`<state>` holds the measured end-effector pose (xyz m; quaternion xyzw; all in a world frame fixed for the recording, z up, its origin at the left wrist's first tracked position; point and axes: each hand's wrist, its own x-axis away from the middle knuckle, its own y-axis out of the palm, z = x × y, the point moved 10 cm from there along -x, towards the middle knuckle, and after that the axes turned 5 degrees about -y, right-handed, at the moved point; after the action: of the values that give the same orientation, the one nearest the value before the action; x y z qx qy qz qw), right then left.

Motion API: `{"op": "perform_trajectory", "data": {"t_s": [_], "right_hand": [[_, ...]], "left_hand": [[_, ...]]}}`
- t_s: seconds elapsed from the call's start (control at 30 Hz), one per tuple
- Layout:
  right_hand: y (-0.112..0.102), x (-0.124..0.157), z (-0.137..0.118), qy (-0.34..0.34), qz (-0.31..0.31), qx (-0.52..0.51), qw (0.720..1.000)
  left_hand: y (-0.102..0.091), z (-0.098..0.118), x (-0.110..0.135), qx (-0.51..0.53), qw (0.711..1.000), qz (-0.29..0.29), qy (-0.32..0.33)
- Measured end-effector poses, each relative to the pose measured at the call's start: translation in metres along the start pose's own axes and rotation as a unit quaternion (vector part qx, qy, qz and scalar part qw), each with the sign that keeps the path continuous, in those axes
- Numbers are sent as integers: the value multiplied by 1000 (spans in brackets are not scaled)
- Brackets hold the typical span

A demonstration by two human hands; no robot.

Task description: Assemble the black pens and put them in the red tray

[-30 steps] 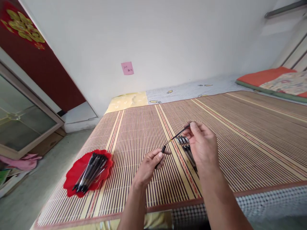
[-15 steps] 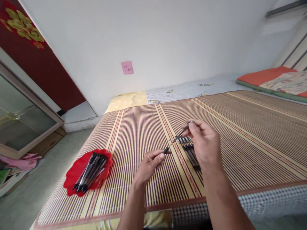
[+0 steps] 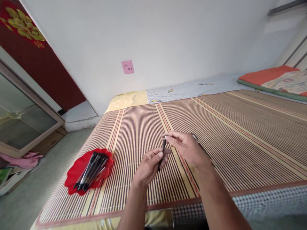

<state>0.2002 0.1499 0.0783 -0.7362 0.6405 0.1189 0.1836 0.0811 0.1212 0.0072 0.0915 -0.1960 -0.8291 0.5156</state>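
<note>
A slim black pen point(image 3: 164, 147) stands slanted in front of me, its lower end poking out below my left hand point(image 3: 152, 163). That hand is closed, pinching the pen between thumb and fingers. My right hand point(image 3: 183, 145) is closed too, thumb and fingertips on the pen's pale upper end. Whether parts of the pen are loose inside my fingers cannot be seen. Behind my right hand and wrist lie more pens point(image 3: 195, 137), mostly hidden. To the left, a red scalloped plate point(image 3: 72, 174) carries a bundle of several black and clear pens point(image 3: 92, 171).
A striped bamboo mat point(image 3: 134, 127) covers the bed beneath my hands. Folded orange and floral bedding point(image 3: 271, 75) lies at the far right, against the wall. A pink note point(image 3: 127, 66) is stuck on the white wall. Beyond the bed's left edge is grey floor point(image 3: 55, 163).
My right hand has moved left and down toward my left hand. The long thin dark rod between them no longer shows; a short, steeper pen does. The pens behind are now mostly covered.
</note>
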Motion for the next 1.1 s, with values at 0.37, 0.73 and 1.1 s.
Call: {"op": "perform_trajectory", "data": {"t_s": [0.37, 0.73, 1.1], "right_hand": [[27, 2, 19, 57, -44, -130, 989], [33, 1, 20, 43, -16, -102, 994], [36, 2, 20, 27, -10, -22, 999]], "left_hand": [[8, 2, -1, 54, 997, -44, 31], [9, 4, -3, 78, 995, 6, 58], [-6, 4, 1, 52, 985, 139, 84]]}}
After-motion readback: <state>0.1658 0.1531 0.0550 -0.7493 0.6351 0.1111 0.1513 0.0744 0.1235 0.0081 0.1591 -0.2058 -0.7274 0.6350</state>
